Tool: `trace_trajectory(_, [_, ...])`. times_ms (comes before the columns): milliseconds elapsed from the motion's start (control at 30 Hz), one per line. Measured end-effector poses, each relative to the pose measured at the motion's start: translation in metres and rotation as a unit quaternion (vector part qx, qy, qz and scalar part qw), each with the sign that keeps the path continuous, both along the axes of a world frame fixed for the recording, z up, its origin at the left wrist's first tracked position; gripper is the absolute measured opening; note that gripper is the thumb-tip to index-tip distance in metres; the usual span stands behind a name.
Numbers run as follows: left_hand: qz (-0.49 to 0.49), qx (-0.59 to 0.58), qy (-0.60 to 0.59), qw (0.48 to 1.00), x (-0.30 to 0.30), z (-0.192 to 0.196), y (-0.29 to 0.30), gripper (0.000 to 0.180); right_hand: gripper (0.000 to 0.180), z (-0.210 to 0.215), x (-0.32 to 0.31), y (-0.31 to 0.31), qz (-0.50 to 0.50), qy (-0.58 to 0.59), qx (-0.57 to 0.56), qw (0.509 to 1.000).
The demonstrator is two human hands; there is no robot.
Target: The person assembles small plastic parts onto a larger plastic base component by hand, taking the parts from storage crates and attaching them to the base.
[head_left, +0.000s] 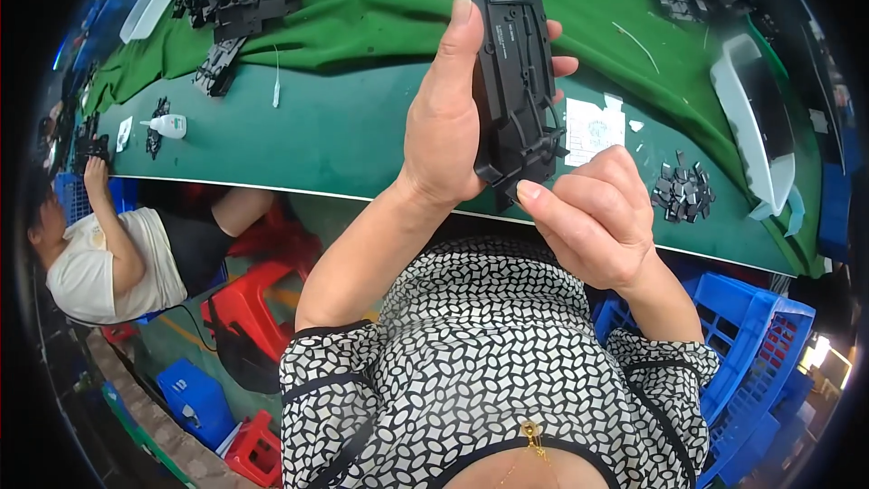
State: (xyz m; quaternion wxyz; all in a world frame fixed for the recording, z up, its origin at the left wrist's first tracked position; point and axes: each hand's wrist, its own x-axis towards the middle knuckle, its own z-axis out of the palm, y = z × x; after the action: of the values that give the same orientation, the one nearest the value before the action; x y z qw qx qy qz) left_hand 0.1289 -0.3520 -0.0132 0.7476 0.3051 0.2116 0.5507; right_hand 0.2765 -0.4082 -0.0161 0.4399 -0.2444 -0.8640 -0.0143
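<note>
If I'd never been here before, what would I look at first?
Probably the long black plastic part, held up near the top middle by the left hand, with the right hand at its lower end. Next, perhaps, the bright green cloth along the far side of the table, or the red stool at lower left.

Green bench in front of me, rumpled green cloth over its far part. To my left: small white bottle lying on its side, thin white stick; farther, a white tray. To my right: printed paper, bigger white tray, blue crate below bench edge. Co-worker in white tee at far left. Red stool and blue bin behind.
</note>
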Motion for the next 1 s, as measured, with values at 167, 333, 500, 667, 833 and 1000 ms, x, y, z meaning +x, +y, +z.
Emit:
trace_trajectory(167, [0.005,0.007,0.02,1.0,-0.0007,-0.0006,0.0006,0.064,0.037,-0.0018,-0.001,0.0023,-0.007,-0.001,0.021,1.0])
trace_trajectory(333, [0.009,0.006,0.025,1.0,0.0016,-0.0015,0.0014,0.064,0.038,-0.0032,-0.0001,0.0026,-0.011,-0.007,0.02,1.0])
trace_trajectory(500, [0.0,0.016,0.034,0.999,0.0006,-0.0011,0.0012,0.063,0.038,-0.0034,-0.0001,0.002,-0.011,-0.007,0.024,1.0])
trace_trajectory(667, [-0.01,0.026,0.045,0.999,-0.0013,-0.0015,0.0018,0.063,0.037,-0.0051,0.0009,0.0022,-0.011,-0.011,0.03,0.999])
trace_trajectory(833, [0.001,0.03,0.044,0.999,-0.0005,-0.0007,0.0018,0.062,0.036,-0.0031,-0.0014,0.002,-0.009,-0.016,0.024,1.0])
trace_trajectory(1000, [0.015,0.051,0.054,0.997,0.0007,0.0023,0.0,0.062,0.036,-0.0049,-0.003,0.0021,-0.01,-0.013,0.026,1.0])
